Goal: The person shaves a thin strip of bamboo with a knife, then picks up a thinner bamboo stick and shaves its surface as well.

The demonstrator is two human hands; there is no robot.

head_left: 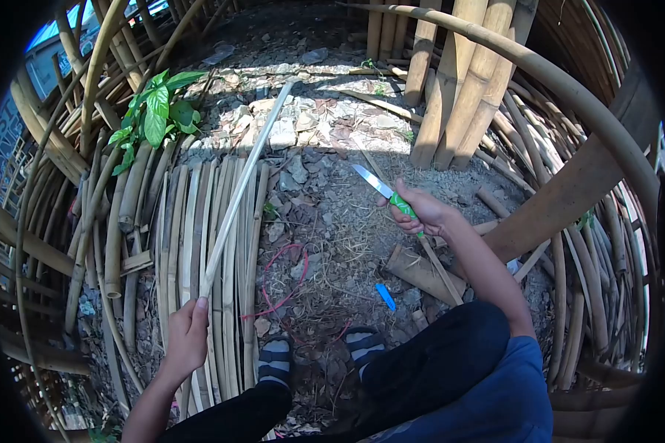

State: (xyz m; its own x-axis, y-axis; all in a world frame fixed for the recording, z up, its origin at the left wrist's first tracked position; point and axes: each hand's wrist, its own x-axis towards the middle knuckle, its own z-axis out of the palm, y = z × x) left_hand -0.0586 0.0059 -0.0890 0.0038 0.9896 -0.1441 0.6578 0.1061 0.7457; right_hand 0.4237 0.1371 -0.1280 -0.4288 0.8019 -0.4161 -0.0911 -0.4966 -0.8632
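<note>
My left hand (188, 336) is closed around the lower end of a long, pale bamboo strip (245, 181), which slants up and away to the right. In my right hand (421, 210) is a knife (373, 179) with a green patterned handle, its bright blade pointing up and to the left. Blade and strip are well apart. Below my left hand lies a row of split bamboo strips (222, 244), side by side on the ground. Under my right hand a thin stick (440, 269) slopes down toward my knee.
Thick bamboo poles (458, 88) stand upright at the back right. A curved pole (554, 70) arches across the upper right. A leafy green plant (155, 107) grows at left. Pink cord (303, 269), a blue object (386, 297) and a cut bamboo piece (421, 273) lie on the stony ground.
</note>
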